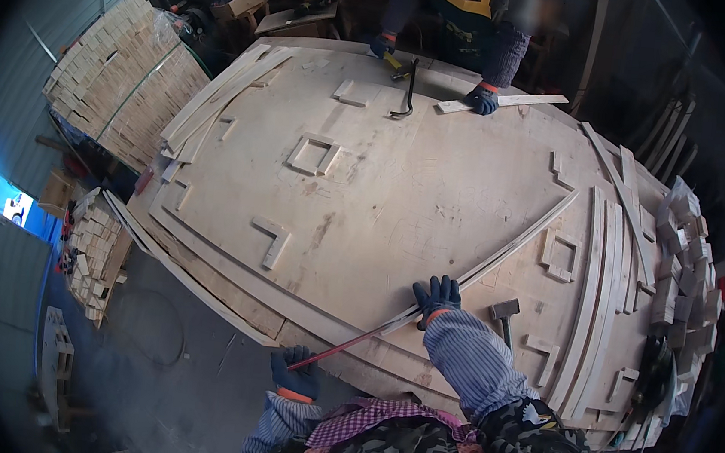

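Note:
My left hand [296, 373], in a dark glove, is closed around the lower end of a thin red bar [348, 343] just off the near table edge. The bar slants up to the right and meets a pair of long wooden strips [516, 244] lying close together. My right hand [437, 296], also gloved, rests on the near end of the strips with its fingers spread. Right of it, a hammer [504, 311] lies on the wooden work table [400, 195], its handle partly behind my sleeve. What the bar's far tip touches is too small to tell.
Small wooden blocks form a square frame [313, 155] and corner shapes on the table. Across it, a co-worker's hands hold a hammer [394, 61] and a wooden strip [511, 101], near a black crowbar [409, 92]. Long slats [594, 307] lie right; stacked wood [125, 76] stands left.

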Action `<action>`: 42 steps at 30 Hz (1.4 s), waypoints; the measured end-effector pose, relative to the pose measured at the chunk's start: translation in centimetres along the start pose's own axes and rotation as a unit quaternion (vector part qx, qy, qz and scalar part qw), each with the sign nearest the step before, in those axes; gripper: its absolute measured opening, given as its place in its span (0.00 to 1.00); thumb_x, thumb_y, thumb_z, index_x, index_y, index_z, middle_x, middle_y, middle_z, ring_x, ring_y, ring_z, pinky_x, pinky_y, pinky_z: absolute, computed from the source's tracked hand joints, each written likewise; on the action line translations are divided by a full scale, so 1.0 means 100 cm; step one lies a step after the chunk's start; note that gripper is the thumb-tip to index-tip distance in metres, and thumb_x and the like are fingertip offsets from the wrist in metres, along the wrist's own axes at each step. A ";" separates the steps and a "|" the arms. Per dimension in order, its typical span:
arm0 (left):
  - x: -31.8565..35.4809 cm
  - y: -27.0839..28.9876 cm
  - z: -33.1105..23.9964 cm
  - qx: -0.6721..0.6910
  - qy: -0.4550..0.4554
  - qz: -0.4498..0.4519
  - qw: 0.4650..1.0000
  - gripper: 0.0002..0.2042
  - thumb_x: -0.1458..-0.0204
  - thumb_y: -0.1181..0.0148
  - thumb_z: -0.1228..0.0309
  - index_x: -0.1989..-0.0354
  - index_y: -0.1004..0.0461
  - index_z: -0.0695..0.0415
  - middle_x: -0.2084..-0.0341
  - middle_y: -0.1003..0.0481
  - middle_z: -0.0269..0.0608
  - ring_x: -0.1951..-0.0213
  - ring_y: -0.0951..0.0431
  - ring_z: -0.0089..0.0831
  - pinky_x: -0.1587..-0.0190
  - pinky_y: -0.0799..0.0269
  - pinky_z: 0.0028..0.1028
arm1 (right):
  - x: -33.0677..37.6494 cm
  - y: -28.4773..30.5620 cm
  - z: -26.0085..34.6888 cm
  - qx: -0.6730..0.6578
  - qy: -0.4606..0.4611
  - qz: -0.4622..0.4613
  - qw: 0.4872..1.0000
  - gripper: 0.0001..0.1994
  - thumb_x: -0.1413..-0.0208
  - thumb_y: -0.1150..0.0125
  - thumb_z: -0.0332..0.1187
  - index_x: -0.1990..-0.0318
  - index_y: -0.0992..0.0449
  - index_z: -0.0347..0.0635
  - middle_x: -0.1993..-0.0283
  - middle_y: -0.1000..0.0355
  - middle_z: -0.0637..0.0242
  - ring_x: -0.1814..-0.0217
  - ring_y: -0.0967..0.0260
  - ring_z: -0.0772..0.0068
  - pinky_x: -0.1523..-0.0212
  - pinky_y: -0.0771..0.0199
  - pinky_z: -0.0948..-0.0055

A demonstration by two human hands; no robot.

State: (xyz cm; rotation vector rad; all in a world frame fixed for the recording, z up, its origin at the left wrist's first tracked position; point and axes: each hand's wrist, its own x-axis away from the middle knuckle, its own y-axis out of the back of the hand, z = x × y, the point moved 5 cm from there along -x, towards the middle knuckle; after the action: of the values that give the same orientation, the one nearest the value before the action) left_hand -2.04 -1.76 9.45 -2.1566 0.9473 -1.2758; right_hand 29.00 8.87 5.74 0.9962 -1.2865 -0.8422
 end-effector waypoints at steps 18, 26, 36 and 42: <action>0.136 -0.210 0.108 -0.494 -0.224 0.661 0.518 0.13 0.54 0.41 0.61 0.82 0.32 0.55 0.88 0.33 0.37 0.80 0.31 0.34 0.71 0.31 0.33 | 0.012 -0.014 -0.002 -0.050 -0.005 -0.180 0.982 0.36 0.56 0.43 0.39 0.37 0.51 0.64 0.34 0.57 0.56 0.31 0.66 0.50 0.34 0.73 0.53; 0.096 -0.207 0.088 -0.385 -0.055 0.535 0.750 0.14 0.50 0.44 0.62 0.80 0.38 0.55 0.90 0.38 0.34 0.87 0.38 0.27 0.74 0.34 0.31 | 0.011 0.000 -0.001 -0.047 -0.004 0.005 0.999 0.23 0.43 0.61 0.38 0.39 0.47 0.66 0.34 0.55 0.61 0.31 0.64 0.54 0.33 0.73 0.55; 0.013 0.019 -0.028 0.018 -0.011 0.057 0.998 0.22 0.46 0.54 0.53 0.88 0.39 0.53 0.90 0.37 0.32 0.77 0.31 0.31 0.46 0.38 0.43 | 0.004 0.000 0.004 -0.023 -0.016 -0.007 1.000 0.29 0.54 0.43 0.41 0.41 0.41 0.66 0.36 0.49 0.62 0.32 0.60 0.55 0.34 0.69 0.55; -0.021 0.090 -0.001 0.003 -0.015 -0.070 0.997 0.18 0.48 0.51 0.53 0.82 0.31 0.53 0.81 0.28 0.33 0.67 0.26 0.35 0.47 0.38 0.48 | 0.002 0.007 0.008 0.024 -0.027 0.048 0.998 0.34 0.58 0.39 0.43 0.40 0.44 0.68 0.37 0.49 0.66 0.33 0.60 0.60 0.34 0.67 0.57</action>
State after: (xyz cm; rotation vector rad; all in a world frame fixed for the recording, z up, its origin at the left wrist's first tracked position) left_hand -5.73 -6.11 2.18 -2.2647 0.7899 -1.3061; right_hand 28.22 8.86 6.49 0.9459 -1.3960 -0.7725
